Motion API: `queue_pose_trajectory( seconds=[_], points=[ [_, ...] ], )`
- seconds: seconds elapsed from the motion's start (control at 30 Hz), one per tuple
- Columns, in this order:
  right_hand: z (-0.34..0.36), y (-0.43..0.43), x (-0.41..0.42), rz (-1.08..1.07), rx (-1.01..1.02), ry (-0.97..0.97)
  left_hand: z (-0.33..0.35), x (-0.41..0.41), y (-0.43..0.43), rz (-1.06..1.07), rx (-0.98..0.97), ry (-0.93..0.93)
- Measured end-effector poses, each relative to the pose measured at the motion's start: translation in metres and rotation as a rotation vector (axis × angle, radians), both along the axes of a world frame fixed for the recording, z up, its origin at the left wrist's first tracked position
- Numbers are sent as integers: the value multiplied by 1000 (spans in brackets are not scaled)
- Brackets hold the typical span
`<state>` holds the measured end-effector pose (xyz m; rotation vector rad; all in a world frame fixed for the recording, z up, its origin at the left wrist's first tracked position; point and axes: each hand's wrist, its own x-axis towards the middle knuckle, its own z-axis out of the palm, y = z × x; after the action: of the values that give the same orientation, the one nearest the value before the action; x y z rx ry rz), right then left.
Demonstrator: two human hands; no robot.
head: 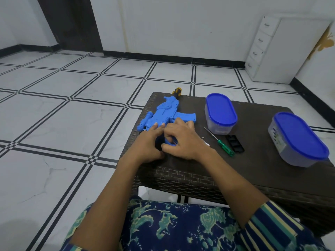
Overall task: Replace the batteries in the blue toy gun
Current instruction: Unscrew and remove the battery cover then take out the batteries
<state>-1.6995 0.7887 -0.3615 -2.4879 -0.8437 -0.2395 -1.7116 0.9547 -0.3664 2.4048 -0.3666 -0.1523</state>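
**Blue plastic toy gun [163, 115] is lying under both your hands**

The gun is lying flat at the far left corner of the dark brown woven-pattern table [253, 165], with its yellow-and-black muzzle tip [177, 91] pointing away from you. Your left hand [146, 144] is resting on the gun's body, fingers stretched out flat and gripping nothing. Your right hand [183, 140] is curling fingers and thumb round a lower blue part of the gun; anything between the fingertips is hidden. Just right of that hand, a green-handled screwdriver [224, 147] is lying beside a black ribbed plastic cover [234, 143]. A clear oval tub with a blue lid [220, 113] is standing behind them, and a second blue-lidded tub [299, 140] is sitting near the table's right edge.
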Motion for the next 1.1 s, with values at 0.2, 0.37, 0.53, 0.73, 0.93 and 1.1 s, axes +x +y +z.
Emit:
queue_pose_trajectory(
  seconds=[0.2,0.37,0.53,0.73,0.93,1.1],
  points=[
    [5,-3,-1,-18,-4,-45,-1,1,1,10,-6,-6],
    [9,-7,-3,-19,13,-51,-2,0,-1,45,-89,-33],
    [9,-9,-3,-37,37,-42,-5,1,-2,65,-108,-55],
    [5,-15,-3,-91,137,40,-12,5,-9,153,-116,-134],
    [-2,-23,0,-199,58,169,-11,9,-13,215,-229,-115],
    [-3,-24,-2,-216,159,232,-8,11,-15,194,-333,-101]
  ],
)
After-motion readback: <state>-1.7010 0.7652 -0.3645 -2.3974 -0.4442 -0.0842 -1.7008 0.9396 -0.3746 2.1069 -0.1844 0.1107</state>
